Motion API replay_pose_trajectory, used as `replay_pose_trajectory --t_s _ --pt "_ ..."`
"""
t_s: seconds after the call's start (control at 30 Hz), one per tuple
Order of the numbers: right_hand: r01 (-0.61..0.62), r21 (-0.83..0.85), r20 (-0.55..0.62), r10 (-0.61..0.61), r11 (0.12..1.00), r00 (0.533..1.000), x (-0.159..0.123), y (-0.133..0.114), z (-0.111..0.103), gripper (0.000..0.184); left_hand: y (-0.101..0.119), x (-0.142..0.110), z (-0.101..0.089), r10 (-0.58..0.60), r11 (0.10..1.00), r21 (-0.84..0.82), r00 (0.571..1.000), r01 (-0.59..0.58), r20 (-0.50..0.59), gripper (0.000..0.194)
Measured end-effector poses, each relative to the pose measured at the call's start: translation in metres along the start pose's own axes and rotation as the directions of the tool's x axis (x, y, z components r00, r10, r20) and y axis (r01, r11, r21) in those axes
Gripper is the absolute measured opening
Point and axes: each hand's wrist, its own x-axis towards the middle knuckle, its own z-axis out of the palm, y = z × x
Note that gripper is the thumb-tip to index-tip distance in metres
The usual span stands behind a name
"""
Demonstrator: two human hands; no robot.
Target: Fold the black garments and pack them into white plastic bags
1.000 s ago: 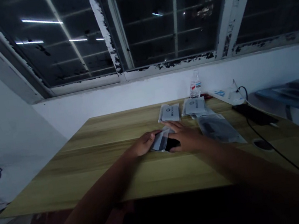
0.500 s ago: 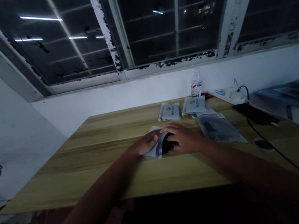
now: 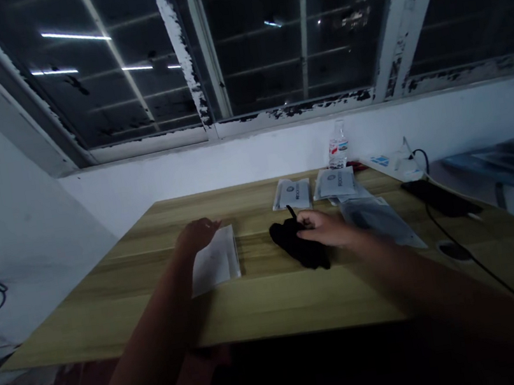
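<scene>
A limp black cloth item (image 3: 296, 244), with a thin strap or loop sticking up, lies bunched on the wooden table (image 3: 121, 290). My right hand (image 3: 317, 227) pinches its upper right side. Its exact kind is not clear in the dim light. To the left is a flat white plastic bag (image 3: 219, 262). My left hand (image 3: 199, 233) is at the bag's upper left corner, fingers closed near its top edge. My wrist and forearm cover the bag's left side, and the grip is partly hidden.
Behind the black cloth lie printed white packets (image 3: 292, 193), with more packets (image 3: 334, 182) stacked to their right. A clear plastic bag (image 3: 380, 222), a water bottle (image 3: 337, 147), a black phone-like slab (image 3: 441, 197) and a cable (image 3: 475, 263) occupy the right side.
The black cloth has come out of the white bag. My left hand and the bag have shifted left, while my right hand has moved slightly right with the cloth.
</scene>
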Motion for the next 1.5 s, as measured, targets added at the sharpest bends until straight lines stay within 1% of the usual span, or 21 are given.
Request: replay_pose_trajectory --t_s 0.1,0.17,0.23,0.3,0.33,0.4,0.5,0.57,0.6,0.7,0.8,0.87,0.97,1.0,1.07,1.13,1.2,1.27,1.33,1.43,1.5 --pt "-0.001 0.303 -0.159 0.051 0.953 0.986 0.004 -0.001 -0.007 0.018 0.012 -0.005 0.001 0.000 0.993 -0.119 0.991 -0.016 -0.130 0.060" --pt "-0.075 0.334 -0.226 0.157 0.939 0.961 0.004 0.003 -0.026 0.026 0.019 -0.007 0.003 0.001 0.967 -0.250 0.979 -0.053 -0.205 0.066" --pt "-0.203 0.236 -0.194 0.251 0.950 0.948 -0.001 0.013 -0.054 0.033 0.022 -0.007 0.006 0.025 0.923 -0.368 0.970 -0.116 -0.244 0.074" --pt "-0.432 -0.062 -0.002 0.433 0.900 0.901 -0.009 0.025 -0.080 0.044 0.025 -0.008 0.010 0.128 0.873 -0.433 0.962 -0.225 -0.243 0.077" --pt "-0.468 -0.191 0.082 0.489 0.863 0.868 -0.013 0.030 -0.091 0.049 0.028 -0.010 0.012 0.214 0.842 -0.451 0.951 -0.295 -0.224 0.077" --pt "-0.382 -0.362 0.169 0.463 0.850 0.870 -0.019 0.037 -0.104 0.049 0.034 -0.015 0.013 0.424 0.761 -0.483 0.895 -0.433 -0.135 0.074" --pt "-0.104 -0.406 0.184 0.192 0.908 0.964 -0.020 0.036 -0.101 0.046 0.047 -0.026 0.011 0.695 0.626 -0.542 0.716 -0.561 0.061 0.071" --pt "0.083 -0.388 0.270 0.027 0.918 0.962 -0.018 0.028 -0.090 0.051 0.055 -0.032 0.007 0.763 0.602 -0.548 0.621 -0.580 0.181 0.073" --pt "0.164 -0.378 0.340 -0.028 0.911 0.940 -0.017 0.023 -0.083 0.050 0.057 -0.034 0.006 0.763 0.615 -0.537 0.606 -0.578 0.222 0.071" --pt "0.254 -0.385 0.465 -0.051 0.887 0.884 -0.016 0.012 -0.069 0.029 0.057 -0.036 0.002 0.734 0.662 -0.495 0.621 -0.562 0.276 0.054" --pt "0.249 -0.342 0.445 -0.077 0.906 0.892 -0.015 0.013 -0.068 0.018 0.049 -0.030 0.000 0.713 0.673 -0.523 0.646 -0.523 0.271 0.040" --pt "0.158 -0.284 0.384 -0.038 0.946 0.922 -0.011 0.020 -0.070 0.022 0.041 -0.025 0.002 0.658 0.698 -0.561 0.709 -0.445 0.255 0.041" --pt "-0.073 -0.363 -0.007 0.075 0.929 0.997 -0.002 0.032 -0.069 0.025 0.028 -0.014 0.009 0.408 0.767 -0.591 0.901 -0.250 0.148 0.047" --pt "-0.137 -0.392 -0.165 0.076 0.910 0.983 0.001 0.036 -0.067 0.025 0.024 -0.010 0.013 0.273 0.795 -0.580 0.958 -0.175 0.086 0.046" --pt "-0.199 -0.398 -0.326 0.065 0.895 0.943 0.006 0.039 -0.061 0.026 0.017 -0.003 0.019 0.028 0.842 -0.538 0.999 -0.048 -0.045 0.041" --pt "-0.172 -0.403 -0.249 0.072 0.899 0.966 0.006 0.037 -0.054 0.024 0.014 0.001 0.022 -0.073 0.861 -0.508 0.990 0.003 -0.119 0.035" --pt "-0.089 -0.448 -0.065 0.067 0.889 0.996 0.003 0.031 -0.048 0.020 0.017 0.001 0.022 -0.040 0.859 -0.509 0.984 -0.054 -0.172 0.033" --pt "0.003 -0.484 0.119 0.062 0.875 0.991 -0.001 0.024 -0.043 0.023 0.025 -0.003 0.021 0.110 0.842 -0.494 0.966 -0.215 -0.233 0.037" --pt "0.042 -0.496 0.242 0.092 0.867 0.966 -0.004 0.018 -0.040 0.024 0.037 -0.010 0.020 0.342 0.784 -0.459 0.908 -0.418 -0.243 0.041" --pt "0.010 -0.456 0.415 0.202 0.890 0.887 -0.010 0.011 -0.046 0.033 0.049 -0.019 0.019 0.570 0.734 -0.419 0.820 -0.535 -0.047 0.048" --pt "-0.090 -0.366 0.554 0.294 0.926 0.779 -0.013 0.007 -0.053 0.037 0.051 -0.023 0.016 0.558 0.790 -0.399 0.815 -0.466 0.155 0.050"
